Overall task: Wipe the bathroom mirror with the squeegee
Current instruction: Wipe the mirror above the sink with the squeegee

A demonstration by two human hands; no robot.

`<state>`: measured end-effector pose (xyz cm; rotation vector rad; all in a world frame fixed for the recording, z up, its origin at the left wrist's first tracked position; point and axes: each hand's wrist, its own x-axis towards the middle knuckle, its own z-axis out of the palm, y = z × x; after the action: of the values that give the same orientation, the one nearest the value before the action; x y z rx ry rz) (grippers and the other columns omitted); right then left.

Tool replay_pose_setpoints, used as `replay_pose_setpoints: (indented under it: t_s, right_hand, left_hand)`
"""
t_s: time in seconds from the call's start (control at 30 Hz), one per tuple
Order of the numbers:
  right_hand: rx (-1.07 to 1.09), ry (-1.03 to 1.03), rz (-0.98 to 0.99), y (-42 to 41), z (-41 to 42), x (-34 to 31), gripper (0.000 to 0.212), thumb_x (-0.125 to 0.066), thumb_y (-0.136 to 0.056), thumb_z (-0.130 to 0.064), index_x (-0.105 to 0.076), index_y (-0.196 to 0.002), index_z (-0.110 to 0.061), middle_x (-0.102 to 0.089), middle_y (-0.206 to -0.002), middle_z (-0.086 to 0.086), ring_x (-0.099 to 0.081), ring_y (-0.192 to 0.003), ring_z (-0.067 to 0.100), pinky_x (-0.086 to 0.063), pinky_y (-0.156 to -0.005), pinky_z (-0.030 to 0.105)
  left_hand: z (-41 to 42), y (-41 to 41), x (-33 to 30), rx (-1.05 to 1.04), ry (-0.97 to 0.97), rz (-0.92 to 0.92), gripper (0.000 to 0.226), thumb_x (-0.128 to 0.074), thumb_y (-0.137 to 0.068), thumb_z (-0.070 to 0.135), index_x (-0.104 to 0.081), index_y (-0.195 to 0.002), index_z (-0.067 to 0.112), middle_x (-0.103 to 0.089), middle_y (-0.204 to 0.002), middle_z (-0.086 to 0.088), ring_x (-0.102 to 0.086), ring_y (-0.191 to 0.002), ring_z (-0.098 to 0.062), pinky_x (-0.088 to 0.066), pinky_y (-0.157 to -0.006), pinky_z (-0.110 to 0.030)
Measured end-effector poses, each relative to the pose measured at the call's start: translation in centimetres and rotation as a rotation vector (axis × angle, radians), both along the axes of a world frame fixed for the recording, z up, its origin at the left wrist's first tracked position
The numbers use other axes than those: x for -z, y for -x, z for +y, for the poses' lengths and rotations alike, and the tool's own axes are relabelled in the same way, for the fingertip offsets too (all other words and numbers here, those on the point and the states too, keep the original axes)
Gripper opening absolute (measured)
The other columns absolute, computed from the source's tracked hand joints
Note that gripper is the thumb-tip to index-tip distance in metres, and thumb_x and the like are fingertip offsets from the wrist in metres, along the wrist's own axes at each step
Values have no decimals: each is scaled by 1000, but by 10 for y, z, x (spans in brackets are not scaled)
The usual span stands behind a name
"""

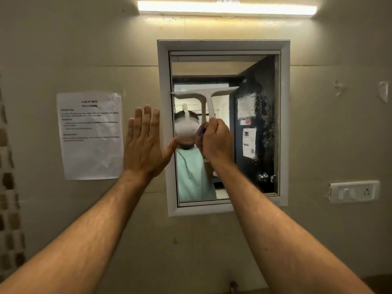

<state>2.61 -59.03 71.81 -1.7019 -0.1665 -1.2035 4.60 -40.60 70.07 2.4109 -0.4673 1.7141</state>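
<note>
A white-framed mirror (254, 124) hangs on the beige wall straight ahead. My right hand (216, 141) grips the handle of a white T-shaped squeegee (206, 94), whose blade lies across the upper left part of the glass, tilted slightly up to the right. My left hand (144, 143) is spread flat with straight fingers against the wall beside the mirror's left frame, the thumb reaching the frame edge. The glass reflects a person in a pale green top and a dark door.
A printed paper sheet (91, 134) is taped to the wall left of my left hand. A tube light (227, 9) runs above the mirror. A white switch and socket plate (354, 190) sits at the lower right. Patterned tiles (8, 187) edge the far left.
</note>
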Motion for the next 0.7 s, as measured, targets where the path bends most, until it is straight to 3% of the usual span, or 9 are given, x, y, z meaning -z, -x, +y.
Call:
replay_pose_setpoints:
  t_s: [0.17,0.23,0.37,0.53,0.7]
  right_hand:
    - [88,34,46,6,-5,60,35,-29,-104,-42,-56,-94,-22,-60,-79,-5,-63,-80,20,-56,-73,47]
    - [67,21,35,10,-5,68,35,-30,-105,-39,-57,-96,-20,-63,-81,-1,-64,-80,21,-57,-75,49]
    - [-1,-42,-71,10,-4,21,29,-35,-103,-31,-57,-92,-16,-60,-73,-2,-56,-64,4,-49,-59,33]
    - [-83,-35,-109,4,2,-67,23,-36,-94,-29,-56,-98,-18,-59,-70,-3,-60,-62,12,-49,-55,29]
    - [-45,-60,-84,-5,5,-76,30,-35,-95,-31,-58,-101,-14,-67,-84,9,-65,-75,24,-56,-67,43]
  left_hand:
    - [-2,-4,4,4,-18,-11,95,-19,-94,75,-5,-162,11,4,-169,-12,7,-156,-27,5,-126,-43]
    - [-3,-6,4,-1,-29,-11,94,-21,-94,74,-5,-162,11,4,-169,-12,7,-156,-27,4,-127,-43]
    - [-4,-9,-4,-11,-36,-16,94,-21,-94,74,-4,-162,11,5,-169,-12,8,-156,-27,0,-127,-45]
    - [-6,-9,-18,15,-14,-36,97,-13,-92,78,-3,-162,12,5,-169,-12,7,-156,-27,1,-127,-45]
    - [-8,-13,-25,10,-15,-34,96,-13,-92,77,-1,-162,12,6,-169,-11,9,-156,-26,1,-127,-45]
